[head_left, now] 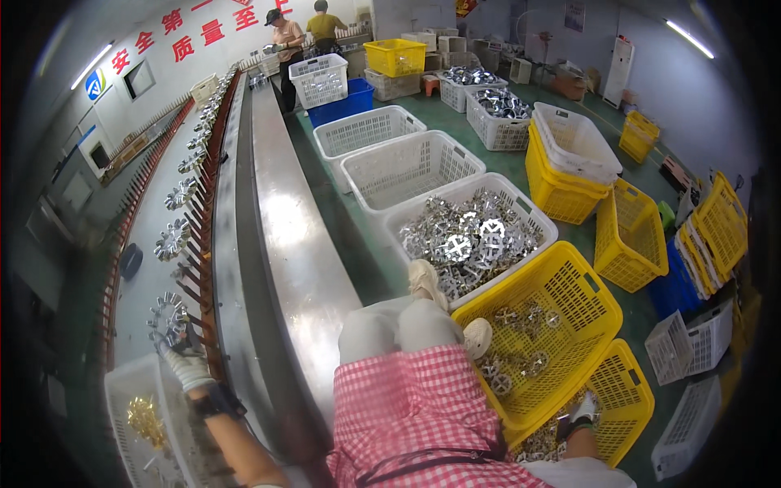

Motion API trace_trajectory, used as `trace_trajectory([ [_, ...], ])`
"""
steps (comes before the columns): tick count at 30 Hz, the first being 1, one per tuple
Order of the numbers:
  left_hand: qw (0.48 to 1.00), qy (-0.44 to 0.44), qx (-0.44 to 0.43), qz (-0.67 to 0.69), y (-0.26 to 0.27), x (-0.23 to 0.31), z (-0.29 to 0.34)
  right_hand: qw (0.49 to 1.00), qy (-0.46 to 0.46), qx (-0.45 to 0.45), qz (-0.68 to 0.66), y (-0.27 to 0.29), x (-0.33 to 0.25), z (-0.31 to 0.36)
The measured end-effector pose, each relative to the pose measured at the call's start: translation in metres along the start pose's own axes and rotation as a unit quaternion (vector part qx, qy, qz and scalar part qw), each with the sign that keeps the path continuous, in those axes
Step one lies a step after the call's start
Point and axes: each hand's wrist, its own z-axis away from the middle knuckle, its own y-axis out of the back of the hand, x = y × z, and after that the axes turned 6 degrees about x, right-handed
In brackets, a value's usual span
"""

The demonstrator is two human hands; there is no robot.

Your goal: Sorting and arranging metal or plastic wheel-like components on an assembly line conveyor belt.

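My left hand (189,364), in a white glove, reaches over the conveyor line at the left. Its fingers close on the lower edge of a cluster of shiny toothed metal parts (169,315), beside the row of upright pegs (199,285). Low on my right side, my right hand (582,409), gloved too, reaches down into a yellow basket (630,398) holding small metal parts (541,443). Its fingertips are hidden among them. A larger yellow basket (573,285) by my knee holds scattered spoked metal parts (521,321).
A white crate (399,232) heaped with metal parts stands ahead of my feet, with more white crates (415,163) beyond. Below my left hand is a white bin (118,407) with gold-coloured pieces (146,421). A metal ledge (293,220) runs along the line. Two people (325,24) stand far back.
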Motion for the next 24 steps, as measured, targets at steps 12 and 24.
trace_trajectory([
  [12, 0.990, -0.124, -0.046, 0.051, -0.064, 0.018, 0.033, 0.917, -0.103, -0.343, 0.178, -0.102, 0.106, -0.004],
  [24, 0.992, -0.015, -0.104, 0.076, -0.041, -0.007, -0.015, 0.900, -0.002, -0.414, 0.135, -0.068, 0.083, 0.042],
])
